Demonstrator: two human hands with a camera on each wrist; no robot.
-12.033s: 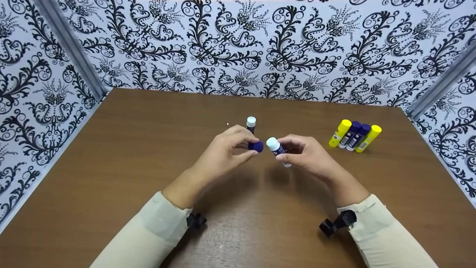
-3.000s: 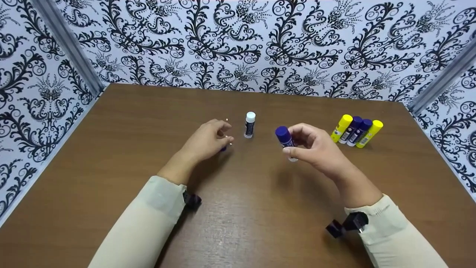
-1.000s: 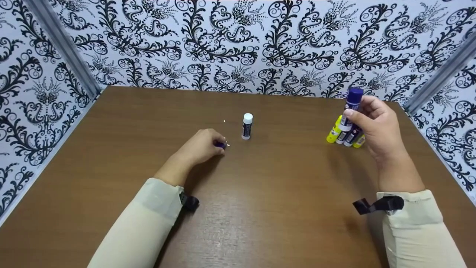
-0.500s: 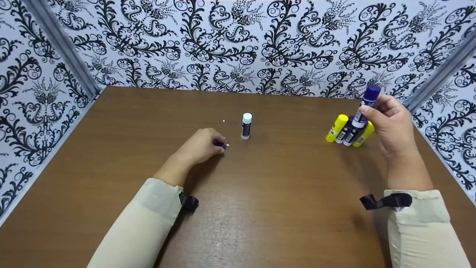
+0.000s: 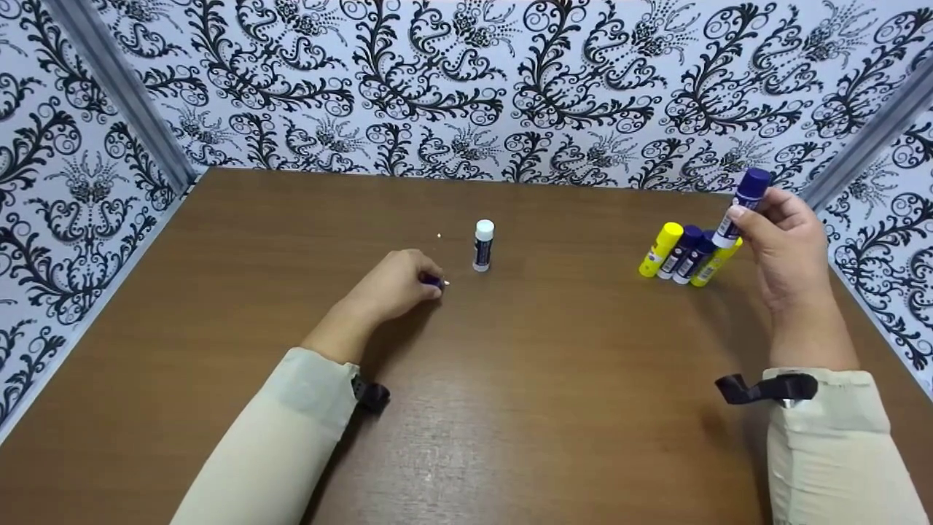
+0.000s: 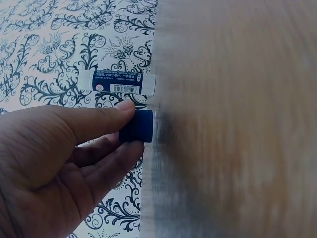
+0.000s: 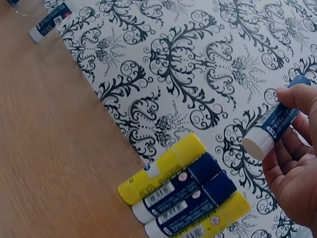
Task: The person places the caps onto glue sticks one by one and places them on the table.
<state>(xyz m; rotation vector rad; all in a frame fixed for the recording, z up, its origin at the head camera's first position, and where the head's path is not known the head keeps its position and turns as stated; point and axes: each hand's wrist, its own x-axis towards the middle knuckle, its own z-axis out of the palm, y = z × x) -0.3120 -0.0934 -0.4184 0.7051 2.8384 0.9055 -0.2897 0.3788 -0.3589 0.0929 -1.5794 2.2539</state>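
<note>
My right hand [image 5: 791, 244] grips a capped blue glue stick [image 5: 742, 208] in the air, tilted, just above the right end of a row of glue sticks. In the right wrist view its white base [image 7: 258, 144] points down toward the table. Over on the left, my left hand [image 5: 397, 286] pinches a blue cap [image 6: 137, 126] at the table surface, its fingers partly hiding it in the head view. An uncapped glue stick [image 5: 483, 246] with a white top stands upright a little to the right of that hand.
The row holds a yellow glue stick [image 5: 661, 250], two blue-capped glue sticks [image 5: 692, 257] and another yellow glue stick [image 5: 714, 266], standing side by side. Small white crumbs [image 5: 439, 235] lie near the left hand. A patterned wall [image 5: 452, 87] borders the wooden table [image 5: 525, 408].
Since the earliest frame, the right hand's glue stick has gained its blue cap and moved right, past the row. The left hand has shifted left and lowered, lately holding still with a cap.
</note>
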